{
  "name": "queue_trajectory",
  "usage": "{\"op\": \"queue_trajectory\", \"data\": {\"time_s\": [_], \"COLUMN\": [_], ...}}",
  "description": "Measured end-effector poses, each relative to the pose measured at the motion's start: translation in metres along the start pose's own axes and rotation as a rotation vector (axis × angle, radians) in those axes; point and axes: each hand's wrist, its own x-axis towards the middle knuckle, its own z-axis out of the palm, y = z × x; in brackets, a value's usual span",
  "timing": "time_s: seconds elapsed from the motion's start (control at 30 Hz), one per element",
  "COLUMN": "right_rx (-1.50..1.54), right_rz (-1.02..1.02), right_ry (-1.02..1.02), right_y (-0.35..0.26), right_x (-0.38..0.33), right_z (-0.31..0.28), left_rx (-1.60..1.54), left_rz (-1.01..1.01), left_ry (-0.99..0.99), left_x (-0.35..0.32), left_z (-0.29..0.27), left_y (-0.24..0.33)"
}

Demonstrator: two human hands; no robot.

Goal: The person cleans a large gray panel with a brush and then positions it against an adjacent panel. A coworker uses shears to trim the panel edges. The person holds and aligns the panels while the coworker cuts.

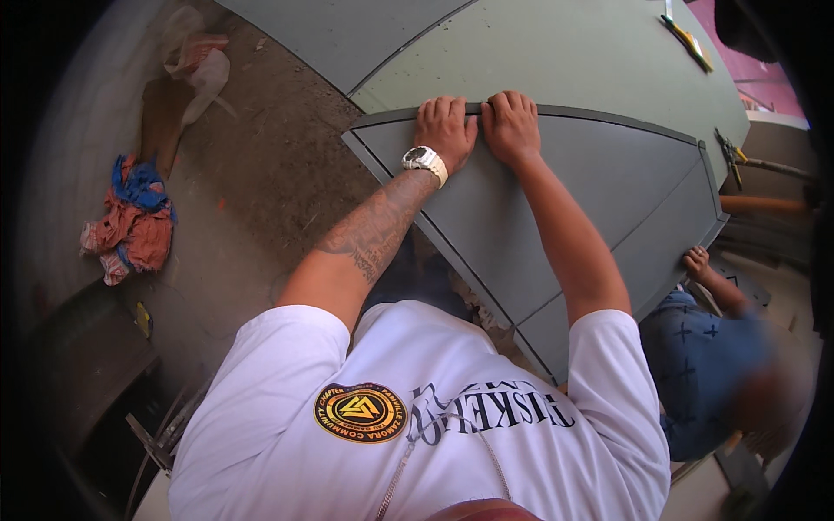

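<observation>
Left hand: my left hand (445, 130) lies palm down on the grey panel (556, 217), close to its far edge, with a white watch (424, 160) on the wrist.
Left fingers: they lie side by side, close together, with the tips curled over the far edge; nothing is pinched between them.
Right hand: my right hand (511, 126) sits just beside the left one, the two nearly touching, on the same far edge.
Right fingers: pressed together and hooked over the edge in the same way, palm flat on the face of the panel.
Why held so: as I judge it, both hands bear down and grip the rim to keep the panel steady where it lies.
Arms: both forearms reach straight out from my chest and draw together toward the edge, elbows a little bent, the left one tattooed.
Panel: a large grey sheet with a raised border, lying on top of a paler green board (556, 52); its near corner comes down toward my white shirt (417, 417).
Other person: a co-worker in a blue shirt crouches at my right, one hand (697, 262) at the panel's right edge, likely sharing the hold.
Tools: a yellow-handled tool (688, 39) lies on the far part of the green board, well apart from my hands.
Floor: dusty ground at my left, with a heap of red and blue rags (130, 221) and a pale bag (198, 65).
</observation>
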Motion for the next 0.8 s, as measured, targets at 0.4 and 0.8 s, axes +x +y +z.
{"op": "queue_trajectory", "data": {"time_s": [0.4, 0.8], "right_rx": [0.021, 0.117], "right_rz": [-0.02, -0.034], "right_ry": [0.041, 0.079], "right_y": [0.0, 0.033], "right_x": [0.0, 0.003], "right_z": [0.001, -0.021], "left_rx": [0.034, 0.097], "left_rz": [0.011, -0.005], "left_ry": [0.05, 0.045], "left_x": [-0.002, -0.001], "left_z": [0.0, 0.004], "left_y": [-0.001, -0.004]}}
